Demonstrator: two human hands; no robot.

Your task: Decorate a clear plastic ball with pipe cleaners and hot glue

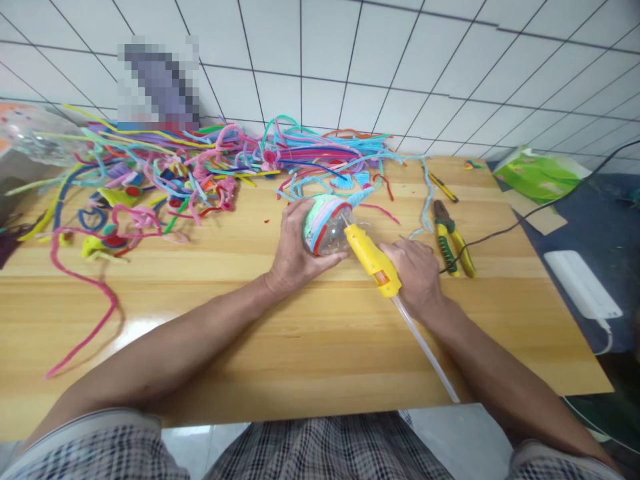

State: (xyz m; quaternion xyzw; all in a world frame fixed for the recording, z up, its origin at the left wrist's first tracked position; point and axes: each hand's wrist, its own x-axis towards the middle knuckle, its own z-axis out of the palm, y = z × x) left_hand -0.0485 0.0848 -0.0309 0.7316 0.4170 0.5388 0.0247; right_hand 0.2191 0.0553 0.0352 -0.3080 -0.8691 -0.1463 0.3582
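Observation:
My left hand [294,250] is wrapped round the left side of a clear plastic bottle piece [336,239]. Bands of green, lilac, blue and red pipe cleaner [320,217] circle the piece, and a light blue twisted part sticks out at its upper right. In my right hand [413,272] is a yellow glue gun [373,260], its nozzle at the rim of the bottle piece by the red band. A long clear glue stick [425,348] trails from the gun's back end towards the table's front edge.
Many coloured pipe cleaners [200,160] lie heaped along the wall, beside a clear bottle [45,137]. Pliers [453,240] and a yellow-black cutter [443,187] lie at the right. A black cord crosses the table's right edge [565,293] near a white power strip [583,283] and green packet [540,175].

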